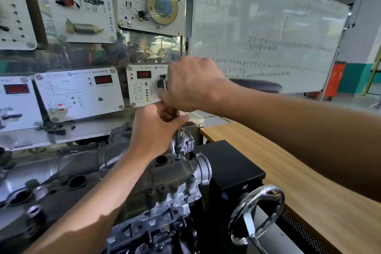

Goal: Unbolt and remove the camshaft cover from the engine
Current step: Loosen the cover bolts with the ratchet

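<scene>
Currently the left grip [158, 123] is curling round the upper shaft of the socket driver [177, 144], and the right grip [191, 84] is clamping over its top end. The driver is standing upright on a bolt [177, 158] at the far end of the camshaft cover [165, 177], which is sitting atop the engine [156, 218]. Being cast metal, the cover is probably rigid and fairly heavy, so lifting it by both long edges seems wisest.

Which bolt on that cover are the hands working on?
The far bolt beside the round hole: the tool stands on it; nearer bolts are bare.
</scene>
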`<state>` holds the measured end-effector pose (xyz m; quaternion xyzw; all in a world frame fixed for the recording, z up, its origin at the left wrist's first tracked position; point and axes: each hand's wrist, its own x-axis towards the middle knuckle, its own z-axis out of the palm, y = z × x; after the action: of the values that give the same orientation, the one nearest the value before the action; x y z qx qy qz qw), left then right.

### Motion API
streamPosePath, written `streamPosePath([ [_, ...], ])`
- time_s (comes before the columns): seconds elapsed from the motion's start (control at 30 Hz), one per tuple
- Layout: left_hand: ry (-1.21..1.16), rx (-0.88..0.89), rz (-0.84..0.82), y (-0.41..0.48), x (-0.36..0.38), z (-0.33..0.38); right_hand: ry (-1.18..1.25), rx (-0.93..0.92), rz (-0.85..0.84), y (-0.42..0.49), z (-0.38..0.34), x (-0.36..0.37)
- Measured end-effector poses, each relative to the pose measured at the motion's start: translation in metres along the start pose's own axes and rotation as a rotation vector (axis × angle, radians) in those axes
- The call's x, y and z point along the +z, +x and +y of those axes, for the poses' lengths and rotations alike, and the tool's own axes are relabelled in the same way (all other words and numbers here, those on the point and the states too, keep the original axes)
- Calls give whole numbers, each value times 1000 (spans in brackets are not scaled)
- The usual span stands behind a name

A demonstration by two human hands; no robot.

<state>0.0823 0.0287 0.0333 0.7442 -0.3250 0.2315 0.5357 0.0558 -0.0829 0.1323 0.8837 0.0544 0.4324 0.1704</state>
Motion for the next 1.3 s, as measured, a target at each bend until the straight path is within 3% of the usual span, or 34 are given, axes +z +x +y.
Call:
streamPosePath([
  [0.1, -114, 4, -245, 3, -7, 1, 262, -320, 226, -5, 18, 13],
  [0.13, -136, 4, -308, 4, -8, 2, 362, -348, 294, -8, 24, 16],
  [0.2, -113, 0, -339, 7, -9, 2, 443, -295, 328, -11, 31, 21],
  [0.27, -74, 24, -261, 6, -8, 2, 468, -273, 254, -11, 29, 20],
  [0.33, -50, 75, -115, 1, -2, 1, 266, -97, 168, -10, 17, 18],
  [0.43, -52, 15, 47, -2, 4, 0, -48, 121, 154, -8, -2, 17],
  [0.5, -99, -20, 4, -2, 1, -2, 14, 77, 225, -11, 1, 17],
  [0.6, -116, -2, -204, 3, -7, 1, 515, -114, 455, -18, 14, 30],
  [0.67, -73, -7, -302, 11, -13, 3, 699, -54, 479, -20, 11, 34],
  [0.77, -80, 32, -356, 11, -19, 3, 629, -139, 342, -19, 13, 27],
  [0.87, -135, 111, -302, -3, -18, 5, 426, -182, 297, -22, 24, 4],
  [0.97, -233, 138, -289, -1, 5, 25, 245, -36, 186, -28, 46, -20],
  [1.13, -416, 17, -359, -8, 99, 59, -30, 299, -47, -67, 116, -32],
  [1.3, -400, -143, -631, -47, 217, 75, 40, 821, -311, -173, 228, -7],
])
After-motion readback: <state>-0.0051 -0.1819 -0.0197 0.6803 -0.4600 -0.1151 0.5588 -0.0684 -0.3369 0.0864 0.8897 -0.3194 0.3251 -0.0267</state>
